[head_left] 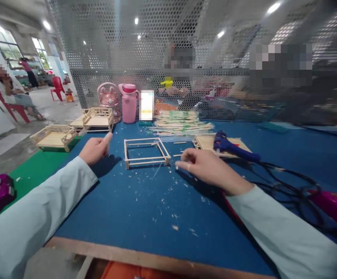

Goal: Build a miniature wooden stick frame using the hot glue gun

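A small rectangular frame of thin wooden sticks [145,152] stands on the blue table cover [145,209] between my hands. My left hand [95,149] hovers just left of it, fingers curled in, thumb tip up, nothing visible in it. My right hand [207,167] rests on the cover to the right of the frame, fingers bent and pinched at the tips beside a loose short stick [176,155]; whether it grips anything is unclear.
A blue glue gun [232,148] lies on a flat stick panel [207,142], its black cable [287,186] trailing right. A pile of sticks [180,124], a pink bottle [129,103], a pink fan [108,95] and finished stick furniture [54,136] stand behind. Mesh screen [156,46] with people beyond.
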A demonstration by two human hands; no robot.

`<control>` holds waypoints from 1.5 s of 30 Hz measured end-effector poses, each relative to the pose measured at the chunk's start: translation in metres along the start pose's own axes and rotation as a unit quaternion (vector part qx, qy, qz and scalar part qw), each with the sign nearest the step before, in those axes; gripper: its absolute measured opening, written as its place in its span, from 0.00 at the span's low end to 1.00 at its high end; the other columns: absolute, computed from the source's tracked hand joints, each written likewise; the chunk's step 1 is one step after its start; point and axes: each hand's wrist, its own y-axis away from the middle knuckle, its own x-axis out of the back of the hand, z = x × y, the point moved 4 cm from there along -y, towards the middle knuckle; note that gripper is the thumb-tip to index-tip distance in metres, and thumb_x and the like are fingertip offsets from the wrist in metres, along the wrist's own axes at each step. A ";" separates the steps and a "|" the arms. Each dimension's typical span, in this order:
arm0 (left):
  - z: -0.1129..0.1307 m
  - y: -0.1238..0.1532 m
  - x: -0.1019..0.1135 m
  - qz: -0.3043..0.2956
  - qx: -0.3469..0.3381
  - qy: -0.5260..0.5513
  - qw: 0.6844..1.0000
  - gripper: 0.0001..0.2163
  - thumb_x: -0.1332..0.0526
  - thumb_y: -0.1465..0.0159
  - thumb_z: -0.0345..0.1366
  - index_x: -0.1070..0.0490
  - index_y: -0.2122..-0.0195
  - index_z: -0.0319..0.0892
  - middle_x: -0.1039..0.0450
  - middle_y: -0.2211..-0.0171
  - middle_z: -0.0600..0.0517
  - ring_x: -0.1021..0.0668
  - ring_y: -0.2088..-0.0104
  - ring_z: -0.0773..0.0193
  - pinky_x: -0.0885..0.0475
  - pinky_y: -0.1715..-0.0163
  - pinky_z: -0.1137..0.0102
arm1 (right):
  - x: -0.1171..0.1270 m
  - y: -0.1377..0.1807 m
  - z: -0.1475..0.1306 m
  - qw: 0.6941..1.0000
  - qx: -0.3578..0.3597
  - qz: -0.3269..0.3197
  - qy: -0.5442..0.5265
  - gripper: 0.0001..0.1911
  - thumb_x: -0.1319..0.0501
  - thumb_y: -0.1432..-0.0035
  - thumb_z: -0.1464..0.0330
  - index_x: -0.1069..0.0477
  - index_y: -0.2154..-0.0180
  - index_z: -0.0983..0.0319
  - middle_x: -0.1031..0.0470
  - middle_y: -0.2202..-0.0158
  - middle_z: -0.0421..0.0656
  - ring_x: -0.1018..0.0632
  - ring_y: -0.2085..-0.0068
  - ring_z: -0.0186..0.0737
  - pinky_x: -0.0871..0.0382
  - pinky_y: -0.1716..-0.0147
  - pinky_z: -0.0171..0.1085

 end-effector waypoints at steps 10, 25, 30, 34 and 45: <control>-0.004 -0.038 -0.023 0.106 0.030 0.150 0.982 0.18 0.48 0.41 0.51 0.33 0.71 0.39 0.33 0.78 0.54 0.37 0.83 0.72 0.42 0.83 0.75 | -0.019 0.012 -0.008 0.993 -0.048 -0.003 0.111 0.12 0.43 0.45 0.60 0.35 0.64 0.62 0.25 0.69 0.49 0.24 0.66 0.48 0.43 0.74 0.37; -0.009 -0.026 -0.042 0.000 -0.008 0.179 0.984 0.20 0.41 0.45 0.49 0.31 0.59 0.39 0.29 0.69 0.50 0.33 0.81 0.72 0.43 0.87 0.77 | -0.021 0.002 0.009 0.994 -0.033 0.081 0.066 0.15 0.46 0.44 0.72 0.34 0.53 0.63 0.26 0.57 0.51 0.25 0.58 0.45 0.37 0.64 0.37; -0.012 -0.026 -0.046 -0.007 -0.016 0.186 0.982 0.20 0.38 0.47 0.47 0.30 0.59 0.39 0.32 0.76 0.55 0.34 0.82 0.73 0.41 0.84 0.77 | -0.023 0.003 0.005 0.995 -0.012 0.071 0.063 0.14 0.43 0.46 0.66 0.31 0.57 0.60 0.25 0.58 0.47 0.26 0.58 0.44 0.36 0.63 0.37; -0.014 -0.029 -0.048 -0.005 -0.019 0.200 0.980 0.23 0.36 0.49 0.46 0.32 0.55 0.38 0.28 0.74 0.54 0.33 0.82 0.73 0.38 0.81 0.76 | -0.032 0.002 -0.001 0.998 0.008 0.027 0.059 0.19 0.40 0.49 0.58 0.29 0.57 0.60 0.24 0.62 0.48 0.24 0.62 0.47 0.35 0.66 0.38; 0.003 -0.026 -0.056 -0.003 0.017 0.235 0.972 0.21 0.36 0.50 0.42 0.31 0.58 0.35 0.25 0.71 0.48 0.32 0.82 0.71 0.41 0.87 0.77 | -0.027 0.003 -0.003 0.996 0.053 0.032 0.067 0.11 0.45 0.44 0.69 0.26 0.61 0.55 0.22 0.60 0.42 0.24 0.59 0.39 0.36 0.63 0.33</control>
